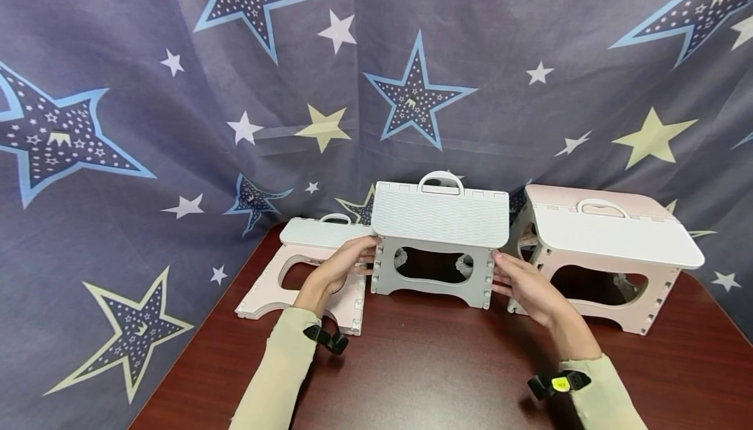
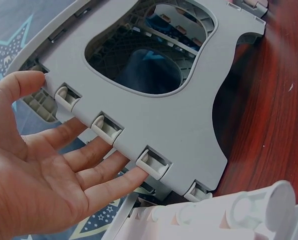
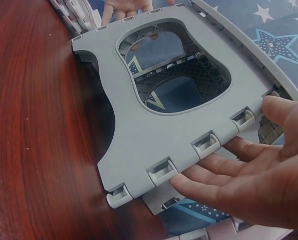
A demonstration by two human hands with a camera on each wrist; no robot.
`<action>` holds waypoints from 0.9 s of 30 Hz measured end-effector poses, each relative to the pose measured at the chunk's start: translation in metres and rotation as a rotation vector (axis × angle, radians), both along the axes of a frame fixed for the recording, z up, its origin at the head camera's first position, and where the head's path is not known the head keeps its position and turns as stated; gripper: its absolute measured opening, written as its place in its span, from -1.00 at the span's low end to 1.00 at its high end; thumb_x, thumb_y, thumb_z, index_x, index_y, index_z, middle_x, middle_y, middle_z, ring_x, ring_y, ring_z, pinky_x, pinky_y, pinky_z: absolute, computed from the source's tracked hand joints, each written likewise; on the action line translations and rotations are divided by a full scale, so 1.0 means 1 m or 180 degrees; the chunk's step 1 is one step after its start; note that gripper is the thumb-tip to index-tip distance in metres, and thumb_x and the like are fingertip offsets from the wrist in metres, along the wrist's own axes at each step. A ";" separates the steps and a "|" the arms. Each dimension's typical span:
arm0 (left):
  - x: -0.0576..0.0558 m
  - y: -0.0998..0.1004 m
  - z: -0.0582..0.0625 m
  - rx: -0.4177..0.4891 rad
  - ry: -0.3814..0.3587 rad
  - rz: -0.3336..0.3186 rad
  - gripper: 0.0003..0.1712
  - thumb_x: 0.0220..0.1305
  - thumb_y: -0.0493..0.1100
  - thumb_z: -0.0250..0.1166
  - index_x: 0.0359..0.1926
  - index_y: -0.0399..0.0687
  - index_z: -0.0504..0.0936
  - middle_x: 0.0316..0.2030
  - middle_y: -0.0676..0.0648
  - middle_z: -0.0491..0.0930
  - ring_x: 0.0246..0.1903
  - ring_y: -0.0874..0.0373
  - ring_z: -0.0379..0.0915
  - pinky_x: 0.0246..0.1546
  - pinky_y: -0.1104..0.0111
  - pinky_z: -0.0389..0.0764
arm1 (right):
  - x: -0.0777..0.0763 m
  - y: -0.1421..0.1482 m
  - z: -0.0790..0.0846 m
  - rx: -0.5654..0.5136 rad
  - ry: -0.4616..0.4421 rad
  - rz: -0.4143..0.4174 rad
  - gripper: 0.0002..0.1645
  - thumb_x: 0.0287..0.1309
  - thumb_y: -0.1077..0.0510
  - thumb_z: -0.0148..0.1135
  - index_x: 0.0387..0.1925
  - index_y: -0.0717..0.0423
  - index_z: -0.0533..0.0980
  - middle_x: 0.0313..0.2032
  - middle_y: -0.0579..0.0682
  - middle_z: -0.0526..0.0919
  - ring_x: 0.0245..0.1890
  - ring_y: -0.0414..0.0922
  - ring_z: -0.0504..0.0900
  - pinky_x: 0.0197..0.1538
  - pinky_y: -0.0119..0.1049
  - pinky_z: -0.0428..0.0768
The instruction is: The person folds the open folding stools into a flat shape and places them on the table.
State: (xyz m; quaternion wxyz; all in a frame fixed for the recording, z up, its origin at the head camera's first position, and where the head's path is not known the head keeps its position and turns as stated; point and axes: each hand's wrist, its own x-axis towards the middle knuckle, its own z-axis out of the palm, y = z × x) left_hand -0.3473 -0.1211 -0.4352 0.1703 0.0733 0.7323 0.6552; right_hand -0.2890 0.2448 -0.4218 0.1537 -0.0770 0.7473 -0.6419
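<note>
An unfolded grey folding step stool [image 1: 438,217] with a pale top and a carry handle stands between both hands. At its left side is my left hand [image 1: 347,261], palm turned up in the left wrist view, fingers [image 2: 100,152] extended against the hinged leg edge and thumb near the top. My right hand [image 1: 529,286] mirrors this on the other side, its nearly straight fingers [image 3: 208,180] touching the hinged edge, some tips passing behind it. The thumb lies just under the stool's top.
Folded flat, a pink-and-white step stool [image 1: 265,289] lies left, partly under the left forearm. An unfolded pink-and-white stool [image 1: 618,240] stands at the right, close to the right hand. Behind the dark red wooden table [image 1: 412,378] hangs a star-patterned cloth [image 1: 470,18].
</note>
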 end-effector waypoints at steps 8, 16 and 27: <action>-0.001 0.000 -0.002 0.0015 -0.0021 0.0043 -0.41 0.42 0.09 0.08 0.29 -0.19 0.46 0.06 -0.18 0.59 0.03 0.09 0.55 0.17 0.13 0.63 | 0.000 0.000 -0.001 -0.0069 -0.0010 -0.0048 -0.17 0.61 -0.18 -0.18 0.47 0.45 0.02 0.00 -0.14 0.53 0.01 -0.33 0.55 0.17 -0.39 0.57; -0.001 0.000 -0.002 0.0015 -0.0003 0.0047 -0.41 0.42 0.08 0.06 0.29 -0.20 0.46 0.07 -0.19 0.58 0.03 0.09 0.55 0.17 0.12 0.63 | 0.001 -0.001 -0.001 -0.0099 -0.0017 -0.0058 -0.21 0.61 -0.17 -0.17 0.44 0.43 0.06 -0.04 -0.16 0.53 0.00 -0.32 0.55 0.17 -0.39 0.57; 0.000 0.000 -0.002 0.0017 0.0009 0.0036 -0.43 0.43 0.09 0.06 0.26 -0.19 0.46 0.05 -0.16 0.56 0.07 0.04 0.52 0.20 0.11 0.61 | 0.001 -0.001 -0.002 -0.0143 -0.0013 -0.0034 -0.24 0.60 -0.18 -0.16 0.42 0.40 0.10 -0.05 -0.18 0.57 0.00 -0.32 0.57 0.17 -0.38 0.57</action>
